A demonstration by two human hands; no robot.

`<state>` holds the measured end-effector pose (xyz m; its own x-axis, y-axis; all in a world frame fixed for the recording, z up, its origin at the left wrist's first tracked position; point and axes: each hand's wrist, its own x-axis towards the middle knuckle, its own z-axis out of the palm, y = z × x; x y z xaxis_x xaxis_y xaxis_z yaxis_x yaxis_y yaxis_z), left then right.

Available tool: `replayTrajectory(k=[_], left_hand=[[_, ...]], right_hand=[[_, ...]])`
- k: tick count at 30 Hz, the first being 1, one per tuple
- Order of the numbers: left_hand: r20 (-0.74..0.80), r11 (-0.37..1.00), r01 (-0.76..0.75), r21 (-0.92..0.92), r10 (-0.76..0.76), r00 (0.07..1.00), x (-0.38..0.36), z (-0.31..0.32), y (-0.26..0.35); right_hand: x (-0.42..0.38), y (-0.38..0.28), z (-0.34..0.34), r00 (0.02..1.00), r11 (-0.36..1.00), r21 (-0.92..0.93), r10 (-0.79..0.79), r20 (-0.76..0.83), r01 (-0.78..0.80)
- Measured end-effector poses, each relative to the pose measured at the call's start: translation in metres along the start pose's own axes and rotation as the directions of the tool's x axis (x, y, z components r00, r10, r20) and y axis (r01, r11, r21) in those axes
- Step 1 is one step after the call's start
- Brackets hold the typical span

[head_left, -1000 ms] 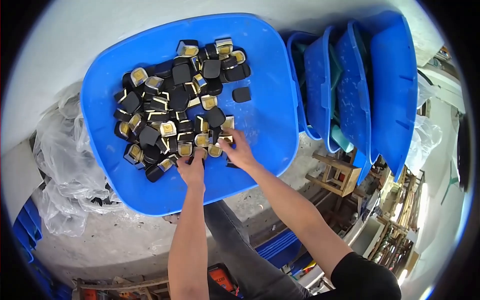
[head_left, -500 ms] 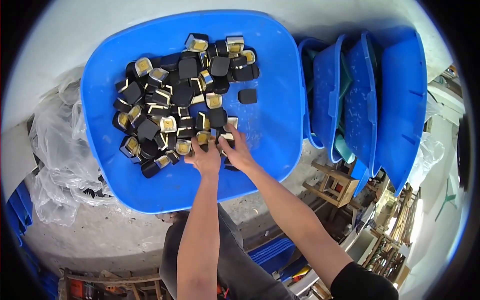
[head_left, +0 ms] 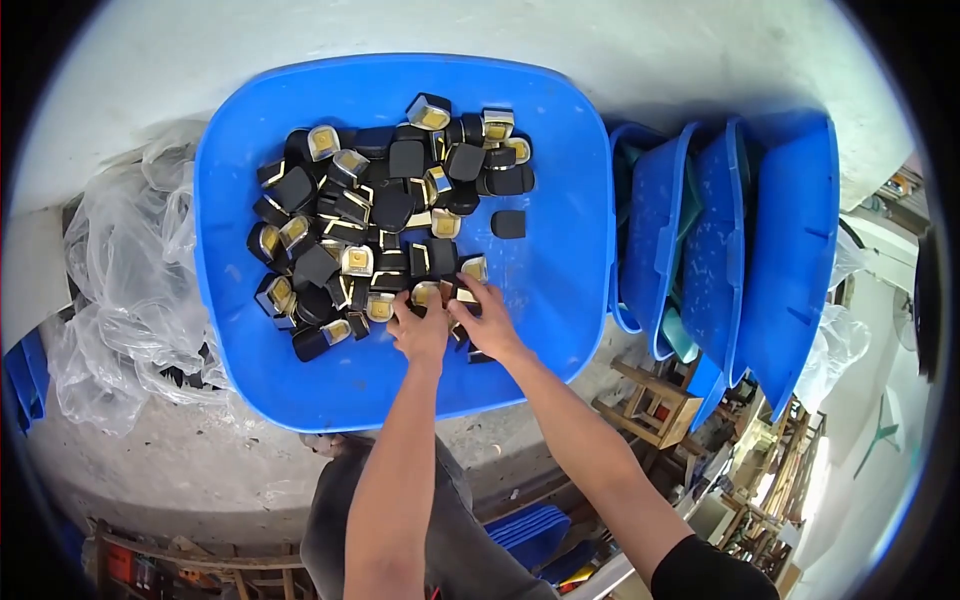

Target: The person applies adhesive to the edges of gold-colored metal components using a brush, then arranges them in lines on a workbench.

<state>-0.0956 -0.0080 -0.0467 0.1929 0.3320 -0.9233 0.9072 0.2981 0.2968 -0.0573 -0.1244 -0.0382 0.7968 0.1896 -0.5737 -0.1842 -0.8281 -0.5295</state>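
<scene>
A big blue plastic tub (head_left: 560, 330) holds a heap of small black blocks, several with gold-coloured centres in clear or silvery rims. At the heap's near edge, my left hand (head_left: 421, 332) has its thumb and fingers closed round a black block with a gold centre (head_left: 425, 291). Just to its right, my right hand (head_left: 488, 326) is bent with its fingertips on a black block with a pale gold edge (head_left: 465, 295). My palms and fingers partly cover the pieces beneath them. A single black block (head_left: 508, 224) lies apart, right of the heap.
Several blue tubs (head_left: 790, 260) stand on edge at the right. Clear plastic bags (head_left: 125, 270) lie left of the tub. A wooden stool (head_left: 648, 405) is at the lower right, and a pale wall (head_left: 500, 30) rises behind.
The view has shifted, so the tub sits lower and slightly further right in it. My left fingers have closed round a gold-centred block; my right hand stays at the heap's near edge.
</scene>
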Motion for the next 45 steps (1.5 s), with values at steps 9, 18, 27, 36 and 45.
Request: replayTrajectory(k=[9, 18, 27, 36, 45], left_hand=[[0.007, 0.985, -0.062, 0.158, 0.062, 0.998, 0.015, -0.018, -0.005], [-0.106, 0.985, -0.120, 0.121, 0.133, 0.986, 0.007, 0.004, -0.021], [-0.116, 0.960, -0.278, 0.006, 0.277, 0.954, 0.013, -0.007, -0.040], [-0.119, 0.886, -0.262, -0.384, 0.233, 0.965, -0.006, -0.002, -0.034], [-0.247, 0.828, -0.305, -0.469, 0.209, 0.946, -0.021, 0.001, -0.034]], right_hand=[[0.007, 0.001, -0.024, 0.966, 0.997, -0.029, -0.068, 0.251, 0.077], [0.001, 0.023, 0.006, 0.995, 0.952, 0.305, -0.058, 0.087, 0.029], [-0.003, -0.026, -0.018, 0.940, 0.896, 0.344, 0.185, 0.287, -0.282], [-0.009, -0.027, -0.006, 0.911, 0.734, 0.566, 0.178, 0.372, -0.375], [-0.014, -0.054, -0.011, 0.863, 0.687, 0.546, 0.257, 0.434, -0.480]])
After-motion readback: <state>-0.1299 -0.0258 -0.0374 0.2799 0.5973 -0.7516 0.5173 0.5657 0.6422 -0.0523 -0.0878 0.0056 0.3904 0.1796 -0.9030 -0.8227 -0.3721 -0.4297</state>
